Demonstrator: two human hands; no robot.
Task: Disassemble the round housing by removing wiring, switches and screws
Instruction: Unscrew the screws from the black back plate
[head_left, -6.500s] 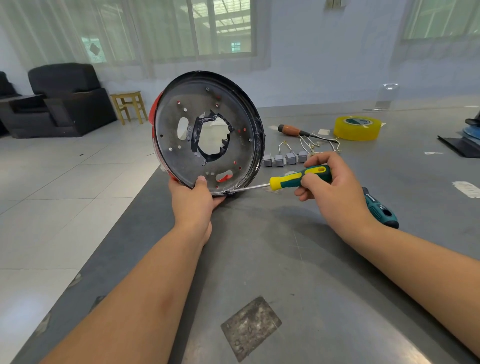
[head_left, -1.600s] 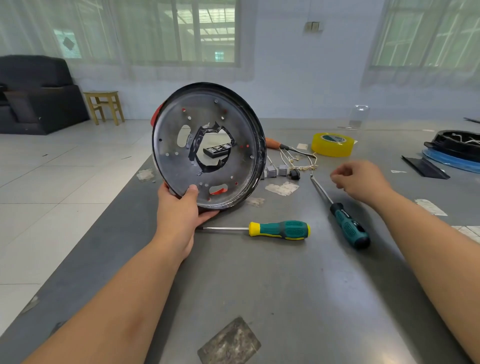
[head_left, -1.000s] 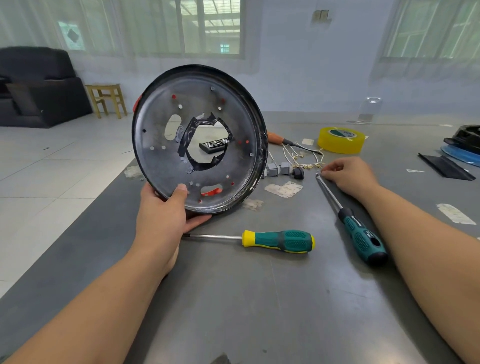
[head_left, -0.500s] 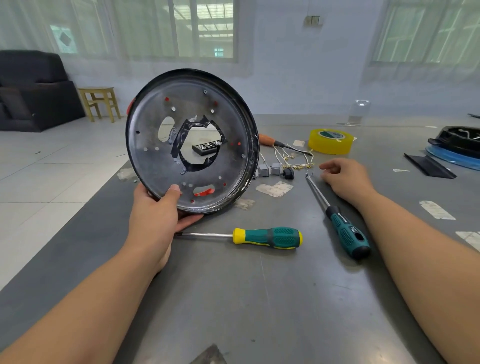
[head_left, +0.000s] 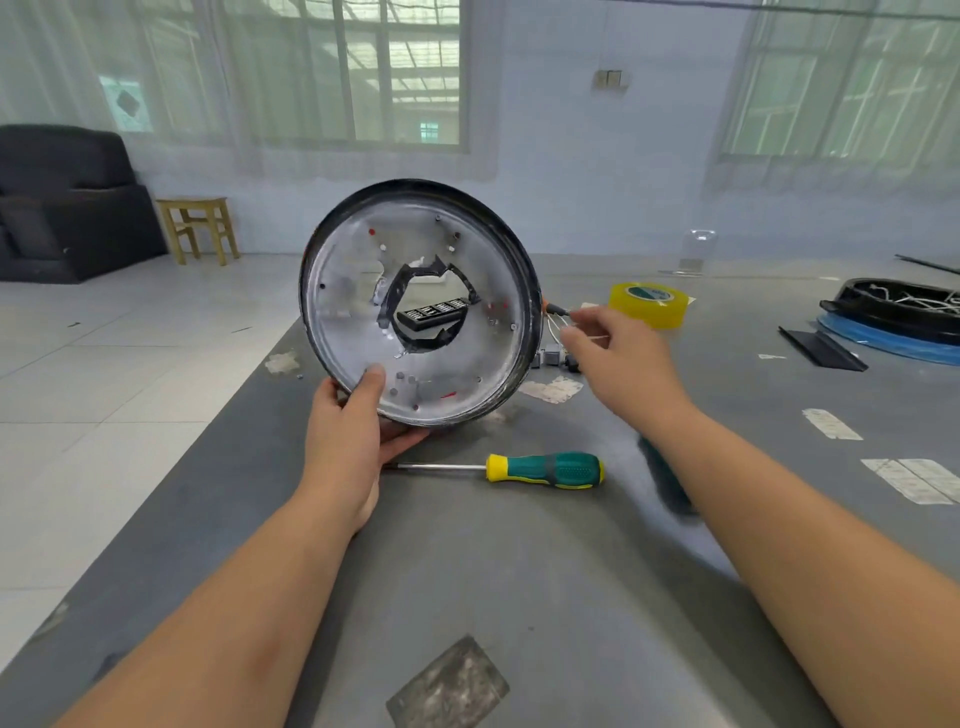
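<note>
Where the grey counter (head_left: 519, 571) nears its left edge, the round housing (head_left: 418, 301) stands on edge, hollow metal face toward the camera. Left hand (head_left: 348, 436) grips its rim at 7 o'clock: thumb on the inner face, fingers curled behind. Right hand (head_left: 618, 364), blurred, hovers at the housing's 3 o'clock over loose wiring with small grey switches (head_left: 553, 356); its fingers seem loosely bent, but whether they pinch anything cannot be told. Green-and-yellow screwdriver (head_left: 540, 470) lies flat at the housing's 5 o'clock. Yellow tape roll (head_left: 649, 304) sits at 2 o'clock; its label is unreadable. Black object with pale markings (head_left: 434, 314) shows through the centre hole, illegible.
</note>
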